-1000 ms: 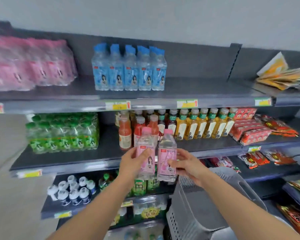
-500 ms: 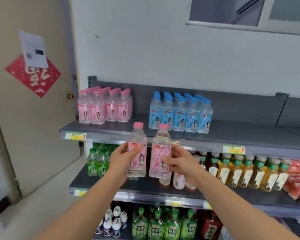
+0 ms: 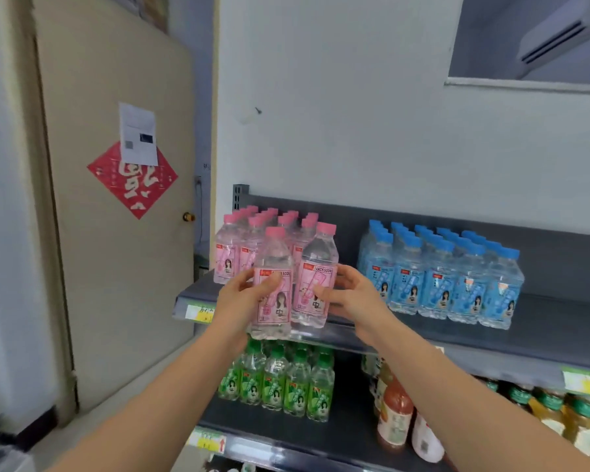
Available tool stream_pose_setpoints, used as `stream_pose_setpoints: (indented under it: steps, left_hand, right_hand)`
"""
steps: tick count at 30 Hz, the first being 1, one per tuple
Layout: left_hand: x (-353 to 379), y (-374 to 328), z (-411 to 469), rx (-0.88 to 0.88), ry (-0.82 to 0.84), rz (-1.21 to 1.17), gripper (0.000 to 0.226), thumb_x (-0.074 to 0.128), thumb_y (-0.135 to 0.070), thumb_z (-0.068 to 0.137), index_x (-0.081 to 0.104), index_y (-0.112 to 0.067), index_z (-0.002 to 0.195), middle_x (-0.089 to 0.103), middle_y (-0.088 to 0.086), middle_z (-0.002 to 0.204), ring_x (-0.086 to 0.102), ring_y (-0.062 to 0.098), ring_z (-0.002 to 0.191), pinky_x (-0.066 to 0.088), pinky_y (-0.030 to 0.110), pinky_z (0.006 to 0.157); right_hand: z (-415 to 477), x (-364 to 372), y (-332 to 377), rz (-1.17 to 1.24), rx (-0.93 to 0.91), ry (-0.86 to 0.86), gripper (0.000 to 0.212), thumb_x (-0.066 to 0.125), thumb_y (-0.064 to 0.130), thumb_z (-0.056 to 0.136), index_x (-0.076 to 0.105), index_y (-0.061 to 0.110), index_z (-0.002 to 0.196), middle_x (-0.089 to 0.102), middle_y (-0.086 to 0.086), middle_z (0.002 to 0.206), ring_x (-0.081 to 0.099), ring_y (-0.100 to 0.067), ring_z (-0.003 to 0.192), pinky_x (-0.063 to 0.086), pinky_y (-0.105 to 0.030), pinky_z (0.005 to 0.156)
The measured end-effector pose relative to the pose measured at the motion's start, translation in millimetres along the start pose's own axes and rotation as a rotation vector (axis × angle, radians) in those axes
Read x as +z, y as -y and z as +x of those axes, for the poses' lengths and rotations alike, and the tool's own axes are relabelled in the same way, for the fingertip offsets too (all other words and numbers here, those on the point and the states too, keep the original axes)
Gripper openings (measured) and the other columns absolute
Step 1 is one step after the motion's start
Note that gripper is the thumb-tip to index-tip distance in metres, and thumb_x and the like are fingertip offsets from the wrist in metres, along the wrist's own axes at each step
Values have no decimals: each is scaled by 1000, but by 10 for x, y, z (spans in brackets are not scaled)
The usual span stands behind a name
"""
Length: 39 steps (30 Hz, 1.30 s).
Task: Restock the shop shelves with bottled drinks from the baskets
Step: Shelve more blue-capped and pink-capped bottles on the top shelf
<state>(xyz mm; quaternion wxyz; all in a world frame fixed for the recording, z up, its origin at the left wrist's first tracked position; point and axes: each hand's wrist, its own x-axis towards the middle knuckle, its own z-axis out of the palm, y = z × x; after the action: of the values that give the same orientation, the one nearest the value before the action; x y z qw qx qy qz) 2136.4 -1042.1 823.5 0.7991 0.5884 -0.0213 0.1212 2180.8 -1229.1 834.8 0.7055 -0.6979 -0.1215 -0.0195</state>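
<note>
Holding one pink-capped drink in each hand, the person faces the top shelf. The left hand has its fingers wrapped round the label of the left bottle. The right hand grips the right bottle the same way from the other side. The two touch side by side between the hands, both upright with caps up and long axis vertical.

Just beyond the knuckles, a little to the left hand's side, stands the block of matching pink bottles. Past the right hand there's a bare strip of shelf, then the blue bottles.

The bases of the held pair look level with the shelf's front lip or just under it. So I'd judge the coming move to be a small lift and a push away from the body, kept upright. The right hand seems nearer that bare strip, so its bottle would likely go in first.
</note>
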Motion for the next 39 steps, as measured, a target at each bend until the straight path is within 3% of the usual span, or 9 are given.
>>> stream_pose_setpoints:
  steps: [3,5,10,16,20,29,35,37,39]
  left_hand:
    - [-213,-63,334,24,18,31,107,88,-64,37,55,-23,130,60,3,129,59,24,116,43,51,103]
    - [-361,-75,577,30,16,34,114,88,-67,29,56,-24,130,61,4,129,61,27,114,45,54,101]
    - [-591,-185,934,28,45,24,102,90,-57,38,57,-21,128,66,5,121,64,27,109,47,53,99]
    - [-734,-189,1151,18,38,36,49,79,-30,69,65,-19,114,73,7,105,69,27,98,52,52,93]
    - [-780,-140,1240,14,19,47,39,77,-24,75,66,-18,112,73,6,102,70,27,97,52,51,93]
    - [-781,-99,1253,2,26,71,60,80,-35,57,66,-19,112,73,6,104,69,27,99,51,52,94]
    - [-677,-49,1263,0,13,62,99,90,-55,34,60,-23,123,67,5,117,64,26,109,48,51,98]
    - [-617,-65,1252,-2,24,71,89,87,-47,44,59,-24,125,64,5,119,63,25,110,48,47,99]
    - [-564,-55,1280,-10,52,70,71,83,-36,60,59,-21,125,65,6,117,66,23,104,55,37,87]
  right_hand:
    - [345,206,-32,-4,-26,-21,45,73,-3,78,58,15,116,68,-3,108,69,-20,96,59,-33,74]
    - [578,313,-81,-18,-28,-42,47,74,-4,78,57,15,117,67,-3,109,68,-20,98,59,-36,78]
    - [1051,479,-263,-94,-4,-95,46,77,-1,76,57,26,108,66,-4,112,65,-22,104,53,-48,93]
    - [1350,554,-502,-101,56,-116,48,79,-1,73,54,26,104,63,-5,118,62,-24,108,51,-49,96]
    - [1485,641,-559,-111,54,-104,54,78,-4,73,52,21,114,63,-5,117,61,-23,109,52,-44,95]
    - [1559,694,-595,-220,-22,-143,49,75,1,78,58,20,119,66,0,108,62,-18,101,50,-23,76]
    - [1453,721,-512,-443,-53,-253,60,82,24,74,52,20,126,63,1,109,61,-15,96,52,-33,85]
    - [1330,754,-433,-486,-213,-373,43,79,36,75,56,22,109,61,1,98,59,-15,87,52,-35,80]
    - [1204,785,-350,-376,-313,-274,25,74,32,80,61,22,99,64,-3,91,60,-19,83,51,-31,75]
